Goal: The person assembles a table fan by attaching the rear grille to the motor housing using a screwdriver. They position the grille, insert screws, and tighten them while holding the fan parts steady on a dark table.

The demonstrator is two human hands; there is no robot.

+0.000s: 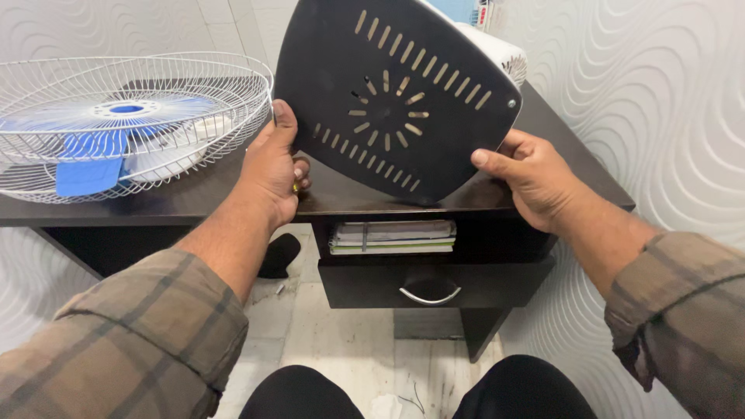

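A black, rounded-triangular base plate [392, 93] with slotted vents is held tilted above the dark desk [194, 203]. My left hand [272, 167] grips its left edge, thumb up along the rim. My right hand [528, 174] grips its lower right edge, thumb on the face. A screw head shows near the plate's right corner. Behind the plate a white housing [500, 53] is partly hidden.
A white wire fan cage [128, 120] with blue blades lies flat on the desk's left. Under the desk top a shelf holds a stack of papers [392, 237] above a drawer with a metal handle [429, 296]. Patterned white walls close in on the right.
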